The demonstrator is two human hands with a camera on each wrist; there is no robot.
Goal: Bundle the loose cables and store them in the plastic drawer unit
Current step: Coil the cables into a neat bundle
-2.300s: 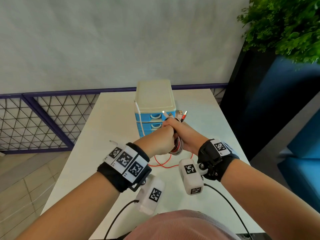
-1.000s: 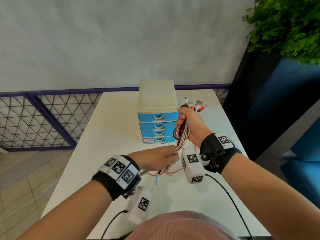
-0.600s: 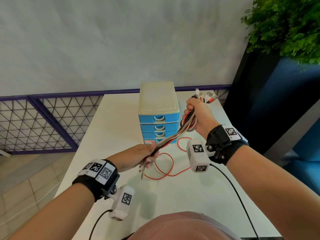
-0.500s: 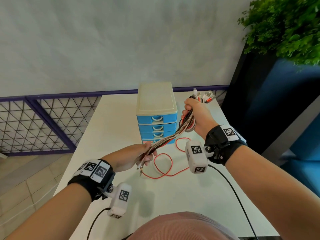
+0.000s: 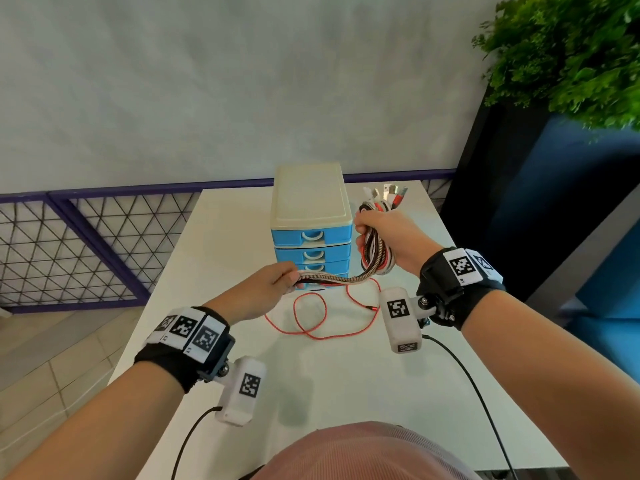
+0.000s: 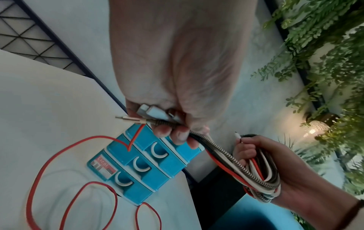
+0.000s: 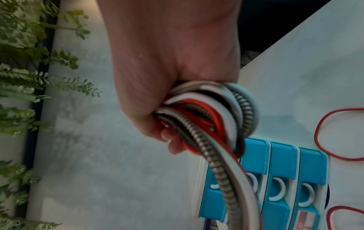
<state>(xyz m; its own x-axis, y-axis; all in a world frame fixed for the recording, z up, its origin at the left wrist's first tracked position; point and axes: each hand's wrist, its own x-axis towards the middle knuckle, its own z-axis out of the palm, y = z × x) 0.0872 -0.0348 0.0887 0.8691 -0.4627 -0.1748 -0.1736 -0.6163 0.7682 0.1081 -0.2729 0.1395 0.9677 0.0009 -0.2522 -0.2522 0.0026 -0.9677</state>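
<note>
Above the white table [image 5: 346,375], in front of the drawer unit [image 5: 311,216]: the right hand [image 5: 391,237] is clenched round the coiled cable bundle [image 5: 375,252], whose plug ends [image 5: 388,194] fan out above the fist. From the coil a straight run of cables, one in metal spring sheathing, crosses to the left hand [image 5: 266,289], whose fingers [image 6: 177,133] pinch the free ends; connectors [image 6: 149,112] protrude past the fingertips. A red cable [image 5: 311,317] trails from this hand and lies in loose loops on the table before the unit. All blue drawers [image 7: 283,175] appear closed. A green plant [image 5: 571,53] stands at right
</note>
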